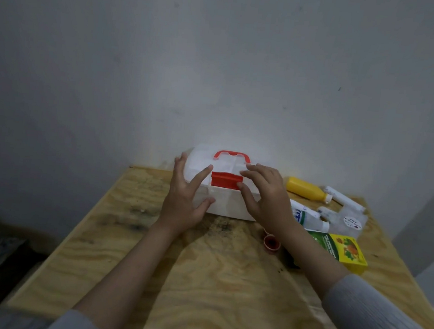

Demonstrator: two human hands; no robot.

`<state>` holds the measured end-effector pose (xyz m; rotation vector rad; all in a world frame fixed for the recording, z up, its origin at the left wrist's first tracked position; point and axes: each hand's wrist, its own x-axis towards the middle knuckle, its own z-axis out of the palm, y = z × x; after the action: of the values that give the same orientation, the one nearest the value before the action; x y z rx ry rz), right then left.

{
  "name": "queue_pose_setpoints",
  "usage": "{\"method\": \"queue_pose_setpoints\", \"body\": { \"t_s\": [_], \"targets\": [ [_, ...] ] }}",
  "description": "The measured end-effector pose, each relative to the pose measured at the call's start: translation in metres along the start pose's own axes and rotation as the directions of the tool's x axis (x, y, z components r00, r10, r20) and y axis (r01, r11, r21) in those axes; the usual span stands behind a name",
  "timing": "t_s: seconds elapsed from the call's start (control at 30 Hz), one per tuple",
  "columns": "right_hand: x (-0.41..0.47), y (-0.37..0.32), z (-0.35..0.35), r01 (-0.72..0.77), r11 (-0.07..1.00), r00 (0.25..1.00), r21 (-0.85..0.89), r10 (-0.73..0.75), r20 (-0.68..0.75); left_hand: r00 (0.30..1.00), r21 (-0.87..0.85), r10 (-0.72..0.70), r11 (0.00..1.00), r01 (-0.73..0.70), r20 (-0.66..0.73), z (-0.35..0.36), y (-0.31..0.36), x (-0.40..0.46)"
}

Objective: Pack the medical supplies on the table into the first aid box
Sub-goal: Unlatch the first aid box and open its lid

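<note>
Your first aid box sits at the far edge of the plywood table against the wall, a white plastic case with a translucent lid, a red carry handle and a red front latch, lid down. Your left hand is spread open against its left front corner, and your right hand, fingers loosely curled, touches beside the latch; neither has closed around anything.

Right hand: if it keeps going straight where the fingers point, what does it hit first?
Probably the red latch on the first aid box: the right hand points left across its front, fingertips about touching it already; depth unclear.
</note>
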<state>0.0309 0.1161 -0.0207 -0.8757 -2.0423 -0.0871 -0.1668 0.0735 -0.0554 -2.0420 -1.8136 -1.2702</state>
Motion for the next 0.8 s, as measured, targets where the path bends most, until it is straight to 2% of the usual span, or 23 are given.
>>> {"method": "queue_pose_setpoints", "body": {
  "t_s": [0.17, 0.43, 0.6, 0.8],
  "targets": [
    [0.001, 0.001, 0.002, -0.01, 0.999, 1.0, 0.042, 0.011, -0.021, 0.997, -0.126, -0.076, 0.989, 0.077, 0.013, 0.004, 0.006, 0.002],
    [-0.004, 0.002, 0.004, 0.007, 1.0, 0.997, -0.009, -0.006, 0.08, 0.976, -0.221, -0.214, 0.954, 0.2, -0.042, 0.007, 0.015, 0.004],
    [-0.006, 0.003, 0.002, 0.004, 0.999, 0.991, -0.047, 0.002, 0.133, 0.971, -0.219, -0.238, 0.95, 0.224, -0.038, 0.01, 0.014, 0.003],
    [0.0, 0.008, -0.001, 0.014, 0.996, 0.997, -0.09, -0.007, 0.078, 0.969, -0.249, -0.244, 0.941, 0.227, -0.038, 0.007, 0.018, 0.002]
  ]
}}
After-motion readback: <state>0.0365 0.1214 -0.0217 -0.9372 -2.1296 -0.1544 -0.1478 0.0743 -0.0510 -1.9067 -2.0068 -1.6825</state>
